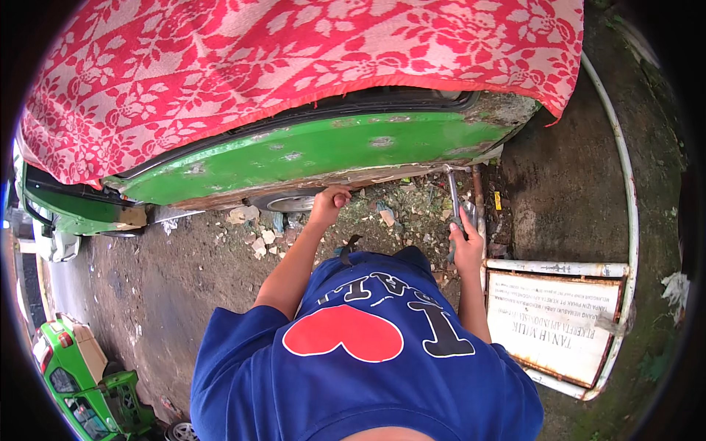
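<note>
My right hand (466, 246) is closed around a long metal tool with a slim shaft and a dark grey grip (454, 195). I cannot make out its exact kind. Its far end reaches the lower edge of the green car body panel (316, 151), whose paint is chipped and patchy with bare, rusty areas. My left hand (332, 205) is curled closed beside the panel's lower edge, near a wheel (287, 201). Whether anything lies inside those fingers is hidden. A red and white floral cloth (309, 51) drapes over the upper part of the car.
Broken stones and debris (386, 217) litter the ground beneath the panel. At right, a white sign board (548, 316) is fixed in a rusty white pipe frame (624, 147). Another green car (73, 375) stands at the lower left; more vehicle parts (73, 206) appear at the left.
</note>
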